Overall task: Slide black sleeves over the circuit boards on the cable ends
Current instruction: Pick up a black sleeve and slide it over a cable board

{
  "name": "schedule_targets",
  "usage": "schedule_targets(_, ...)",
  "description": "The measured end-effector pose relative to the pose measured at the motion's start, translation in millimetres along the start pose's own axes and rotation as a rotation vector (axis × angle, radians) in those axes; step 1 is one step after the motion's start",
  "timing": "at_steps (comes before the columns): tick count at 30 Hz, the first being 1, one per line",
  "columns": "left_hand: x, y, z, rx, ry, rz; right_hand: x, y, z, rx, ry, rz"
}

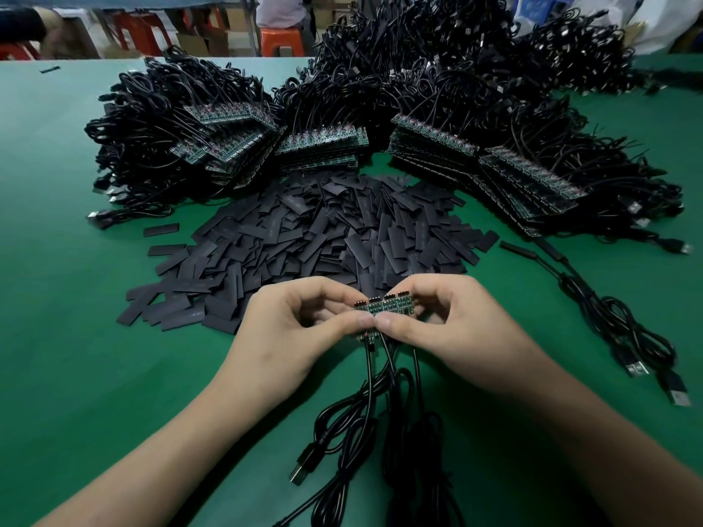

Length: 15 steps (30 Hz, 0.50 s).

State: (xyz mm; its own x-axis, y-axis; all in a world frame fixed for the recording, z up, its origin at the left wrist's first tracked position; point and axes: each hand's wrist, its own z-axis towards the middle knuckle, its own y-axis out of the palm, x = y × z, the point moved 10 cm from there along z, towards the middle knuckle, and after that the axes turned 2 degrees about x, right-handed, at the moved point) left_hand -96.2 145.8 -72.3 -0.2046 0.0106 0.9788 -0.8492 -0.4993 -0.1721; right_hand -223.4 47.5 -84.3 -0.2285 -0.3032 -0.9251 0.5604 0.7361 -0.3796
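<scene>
Green matting covers the surface (76, 298) in front of me. My left grip (289, 325) and right grip (449, 321) meet just above it, both closed on one small strip of circuit boards (384, 308). My thumbs press tip to tip on its near face and my fingers curl round behind its far edge. I hold the strip roughly level and clear of the surface, its green face bare.

Black cables (371, 374) hang from the strip's near edge, run back between my forearms and lie looped on the surface. One of them ends in a USB plug (302, 465) to the left of the loops.

Just beyond my knuckles lies a wide heap of flat black sleeves (304, 237), with a few strays (161, 230) at its left edge. Behind the heap, stacks of boards (323, 146) fan out in an arc, their leads piled in thick black bundles (159, 119) behind and around them.

To the right of the heap a lone lead (593, 310) runs toward me and ends in two plugs (639, 368). Its far end carries a slim dark piece (547, 252), perhaps a sleeved board, but it is too blurred to tell.

Past the surface's far edge stand orange stools (281, 39) and cardboard boxes (198, 39), with a person (279, 9) partly in view.
</scene>
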Motion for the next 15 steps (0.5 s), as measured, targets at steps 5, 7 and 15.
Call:
schedule_targets(5, -2, 4, 1, -0.048, -0.069, -0.124, -3, 6, 0, -0.006, -0.004, 0.143)
schedule_targets(7, 2, 6, 1, -0.072, -0.053, -0.118, -3, 8, -1, -0.023, 0.006, 0.204)
schedule_targets(15, 4, 4, 2, -0.104, -0.052, -0.297, -2, 15, 0, -0.105, 0.06, 0.372)
